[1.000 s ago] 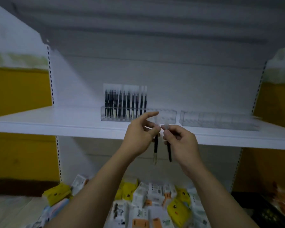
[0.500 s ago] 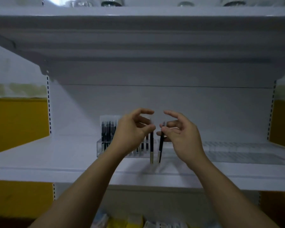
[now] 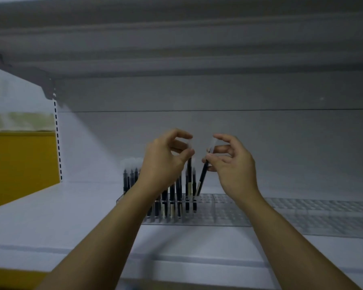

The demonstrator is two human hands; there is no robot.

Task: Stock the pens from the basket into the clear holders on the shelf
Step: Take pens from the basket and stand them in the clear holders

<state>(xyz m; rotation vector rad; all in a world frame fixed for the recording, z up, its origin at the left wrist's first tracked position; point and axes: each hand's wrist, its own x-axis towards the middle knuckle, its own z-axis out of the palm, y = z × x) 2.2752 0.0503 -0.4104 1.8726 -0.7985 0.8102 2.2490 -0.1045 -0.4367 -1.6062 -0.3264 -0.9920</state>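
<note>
At centre frame, over the clear holder [image 3: 220,212] on the shelf [image 3: 61,218], the left hand [image 3: 165,164] pinches an upright pen [image 3: 189,176] and the right hand [image 3: 234,166] a tilted pen [image 3: 202,179], each near its cap: light, stiff, slim barrels, probably best held high for slotting.

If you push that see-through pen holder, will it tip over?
Probably not: the clear holder looks low and wide, lying flat on the shelf. It would likely slide instead, since the shelf looks smooth. The pens standing at its left end may rattle.
</note>
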